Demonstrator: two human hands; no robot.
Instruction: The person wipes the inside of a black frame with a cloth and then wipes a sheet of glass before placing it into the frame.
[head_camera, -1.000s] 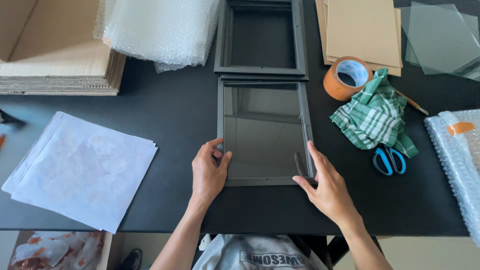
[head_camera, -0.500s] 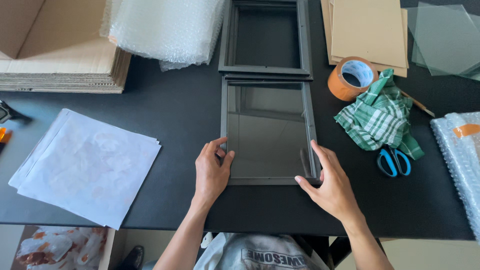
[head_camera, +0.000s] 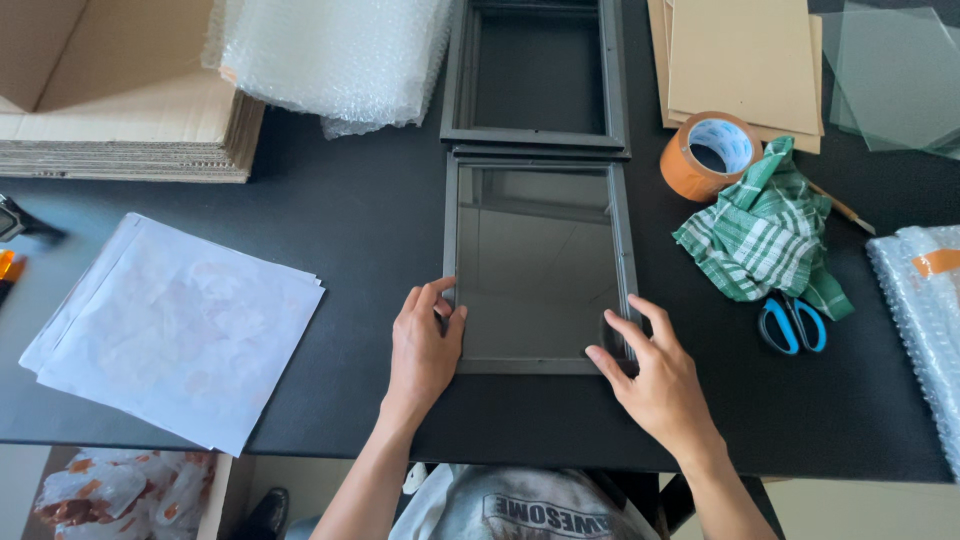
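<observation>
— Where the black table (head_camera: 350, 230) shows bare at the near edge, what lies flat at the middle?
— Dark picture frame (head_camera: 540, 268) with glass, long side running away from the body, near end just short of the table edge.

— And the left hand (head_camera: 425, 345)?
— Palm down at the frame's near left corner, wrist straight, forearm coming up from below. Fingers close together and bent a little, tips touching the left rail, thumb on the glass side. Resting on the frame, not wrapped round it.

— Right hand (head_camera: 655, 375)?
— At the near right corner, angled inward from the lower right. Fingers spread somewhat wider, index and middle tips pressing on the right rail, thumb pointing left along the bottom edge. Flat on top too, no closed grasp.

— Behind the frame?
— Second frame (head_camera: 537, 75), empty, touching or nearly touching the first at its far end; cannot tell which.

— To the right?
— Roll of orange tape (head_camera: 708, 155), just beside a crumpled green checked cloth (head_camera: 765, 235). Blue-handled scissors (head_camera: 792, 322) partly under the cloth's lower end. Brown boards (head_camera: 740, 65) and sheets of glass (head_camera: 895, 75) at the far corner.

— To the left?
— Stack of white paper (head_camera: 175, 325), well apart from the left hand. Bubble wrap (head_camera: 335, 55) and flattened cardboard (head_camera: 120, 120) beyond it.
</observation>
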